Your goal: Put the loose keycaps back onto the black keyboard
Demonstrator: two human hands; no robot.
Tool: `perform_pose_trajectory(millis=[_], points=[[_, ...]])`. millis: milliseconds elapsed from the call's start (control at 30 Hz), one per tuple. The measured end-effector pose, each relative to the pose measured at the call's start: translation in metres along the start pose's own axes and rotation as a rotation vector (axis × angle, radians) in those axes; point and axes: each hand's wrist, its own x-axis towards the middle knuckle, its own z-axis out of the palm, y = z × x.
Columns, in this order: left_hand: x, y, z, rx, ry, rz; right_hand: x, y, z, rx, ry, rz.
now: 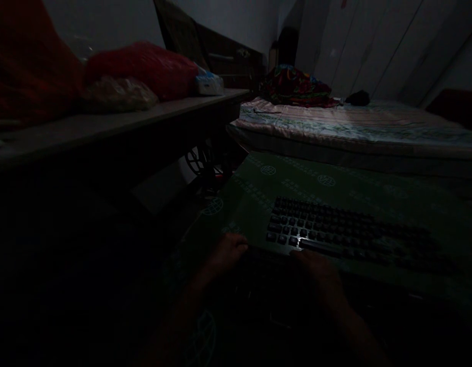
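Grn board (251,220): globes (326,180), txt (255,193) illeg.

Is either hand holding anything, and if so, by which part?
It can't be told: shadow hides any grip of the left hand or right hand near the keyboard.

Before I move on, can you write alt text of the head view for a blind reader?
The right hand is at the near edge of a keyboard, the left hand by its left corner, over a green surface; any grip is too dark to tell. A bed lies beyond; a red bag sits on a table at left.
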Motion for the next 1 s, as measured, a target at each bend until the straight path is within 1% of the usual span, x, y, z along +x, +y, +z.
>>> perform_pose_trajectory(millis=[67,167,267,433,567,733,800,867,933,1000], points=[[0.001,0.001,0.0,0.008,-0.02,0.001,0.001,-0.001,-0.004,0.004,-0.039,0.02],[0.003,0.001,0.001,0.015,-0.046,0.005,0.002,-0.003,-0.009,-0.013,-0.134,0.067],[0.002,-0.001,0.002,0.014,-0.05,0.025,0.003,-0.005,-0.01,-0.038,-0.17,0.081],[-0.001,-0.008,0.009,-0.013,0.044,0.066,0.005,-0.004,-0.004,-0.032,-0.154,0.076],[-0.005,-0.012,0.015,0.009,0.129,0.201,0.006,-0.002,-0.002,-0.024,-0.183,0.097],[-0.005,-0.017,0.023,0.028,0.194,0.277,0.006,-0.001,-0.004,-0.014,-0.228,0.148],[-0.003,-0.021,0.027,0.014,0.226,0.306,0.008,0.001,-0.008,-0.025,-0.198,0.143],[-0.002,-0.026,0.031,-0.007,0.251,0.322,0.015,0.004,-0.014,-0.052,-0.109,0.117],[0.0,-0.03,0.034,-0.027,0.266,0.327,0.031,0.009,-0.024,-0.085,-0.007,0.081],[0.0,-0.032,0.035,-0.039,0.27,0.322,0.055,0.014,-0.035,-0.115,0.05,0.044]])
